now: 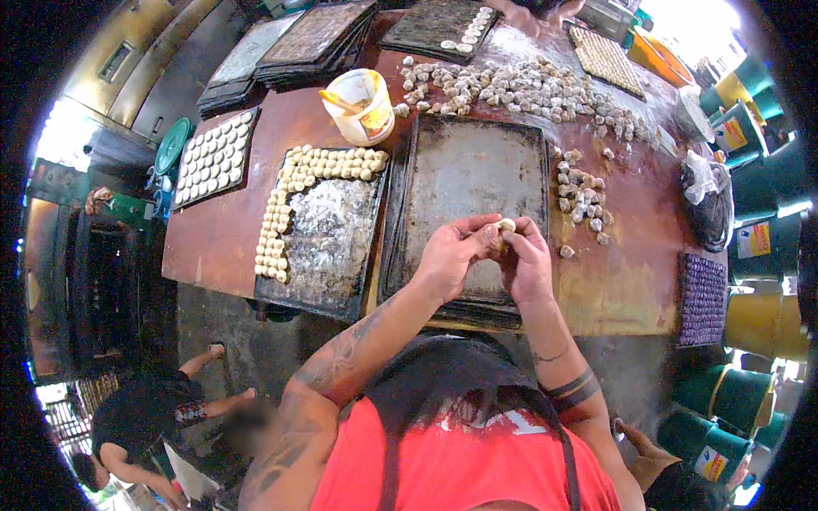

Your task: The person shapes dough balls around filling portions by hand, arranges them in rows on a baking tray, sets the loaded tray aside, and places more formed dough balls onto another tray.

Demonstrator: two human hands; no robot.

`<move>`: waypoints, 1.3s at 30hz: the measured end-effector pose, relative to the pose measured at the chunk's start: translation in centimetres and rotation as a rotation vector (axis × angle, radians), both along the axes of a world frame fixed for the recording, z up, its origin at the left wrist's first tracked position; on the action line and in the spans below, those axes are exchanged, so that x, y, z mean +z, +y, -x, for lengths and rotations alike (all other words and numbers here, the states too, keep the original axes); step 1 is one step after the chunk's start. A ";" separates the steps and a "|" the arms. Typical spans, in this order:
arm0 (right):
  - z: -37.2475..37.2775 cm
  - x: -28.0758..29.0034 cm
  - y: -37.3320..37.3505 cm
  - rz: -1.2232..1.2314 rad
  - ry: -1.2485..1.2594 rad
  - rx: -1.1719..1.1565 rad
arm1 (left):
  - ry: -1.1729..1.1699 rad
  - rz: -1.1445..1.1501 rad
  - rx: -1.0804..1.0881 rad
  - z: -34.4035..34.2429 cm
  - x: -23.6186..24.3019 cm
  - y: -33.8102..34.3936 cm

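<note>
Both my hands meet over the near part of a stack of dark baking trays [475, 175]. Between their fingertips is a small piece of pale dough [506, 225], with something brownish just under it. My left hand [453, 255] pinches it from one side and my right hand [528, 262] from the other. To the left lies a floured tray [332, 247] with rows of small pale dough balls [332, 163] along its far and left sides. Right of the stack are loose brownish, flour-dusted lumps [583, 194], and a larger spread of lumps [528, 89] lies beyond it.
A white bucket [360, 106] with an orange-handled tool stands behind the trays. Farther left are a tray of flat dough rounds [215, 157] and stacked trays [315, 38]. A purple tray [703, 300] and green buckets [720, 396] line the right. Another person [145, 409] is at lower left.
</note>
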State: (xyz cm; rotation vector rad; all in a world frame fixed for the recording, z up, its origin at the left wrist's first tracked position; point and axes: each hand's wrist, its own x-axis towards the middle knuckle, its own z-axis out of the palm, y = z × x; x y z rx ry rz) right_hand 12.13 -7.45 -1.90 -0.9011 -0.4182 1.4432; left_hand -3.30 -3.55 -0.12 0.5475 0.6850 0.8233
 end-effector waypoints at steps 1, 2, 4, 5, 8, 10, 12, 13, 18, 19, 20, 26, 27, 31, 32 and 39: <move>0.5 0.2 0.0 0.002 0.000 -0.006 | 0.000 0.002 -0.006 -0.1 0.3 0.4; 1.0 0.5 -0.2 -0.020 -0.047 -0.051 | 0.222 -0.151 0.004 -0.1 0.5 0.9; 1.8 3.0 0.4 0.003 -0.053 -0.122 | 0.812 -0.638 0.071 0.3 0.8 0.9; 1.2 2.7 0.8 0.003 -0.056 -0.128 | 0.808 -0.640 0.066 0.1 0.7 -0.1; -0.4 3.3 1.4 -0.110 -1.142 -0.155 | 0.384 -0.564 0.260 -1.3 -0.2 -2.2; -0.6 2.8 1.3 -0.255 -1.239 -0.155 | 0.248 -0.273 0.194 -1.3 -0.5 -0.7; -0.8 2.2 1.1 -0.424 -1.402 -0.097 | 0.076 0.048 0.054 -0.7 -0.6 1.6; -1.2 2.3 1.0 -0.429 -1.401 -0.094 | 0.075 0.047 0.059 -0.4 -0.7 2.0; -1.7 3.7 1.2 -0.456 -1.508 0.036 | 0.273 -0.112 -0.090 -0.6 0.9 1.3; -2.0 3.8 1.7 -0.596 -1.462 0.097 | 0.272 -0.111 -0.104 -1.0 0.7 1.0; -2.4 3.4 1.6 -0.598 -1.505 0.149 | 0.128 -0.013 -0.120 -1.3 0.4 0.8; -3.7 3.2 1.7 -0.621 -1.351 0.148 | -0.008 0.129 -0.217 -2.5 -1.1 0.9; -3.9 3.3 1.7 -0.624 -1.360 0.156 | -0.071 0.139 -0.194 -2.8 -1.5 0.7; -4.4 1.2 1.5 -0.591 -1.303 0.183 | -0.120 0.252 -0.227 -3.4 -1.3 -0.1; -4.0 -0.2 0.8 -0.357 -1.157 0.086 | -0.124 0.252 -0.226 -3.5 -1.6 0.0; -3.1 -1.2 -1.8 -0.018 -0.802 -0.095 | 0.218 0.011 0.054 -4.8 -2.4 0.4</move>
